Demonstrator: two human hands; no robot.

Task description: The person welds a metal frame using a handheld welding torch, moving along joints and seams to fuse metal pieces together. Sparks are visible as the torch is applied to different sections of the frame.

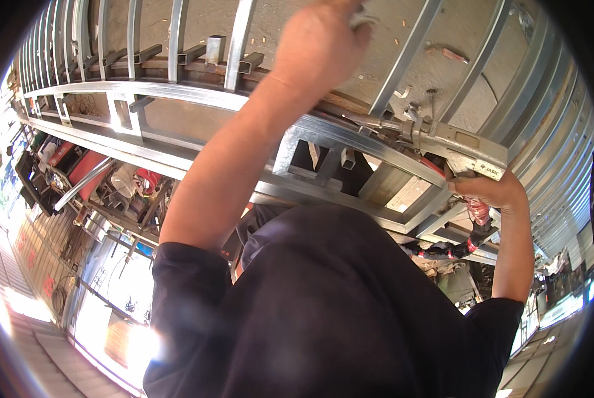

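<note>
My right hand is wrapped around the grip of a metal welding gun, at the right. The gun's slim nozzle points left over the steel frame, close to its curved rail. A bundled cable, wrapped in red and black, hangs below that hand. At the top, my left hand reaches out past the frame. Its thumb stands apart from the forefinger, and I see nothing held between them. The upper edge of the picture cuts off its fingertips.
Bright square metal tubes run in parallel beyond the rail. Short tube stubs stand along a brown rusty bar. Debris and a reddish piece lie on the concrete floor. Cluttered red equipment is at the left.
</note>
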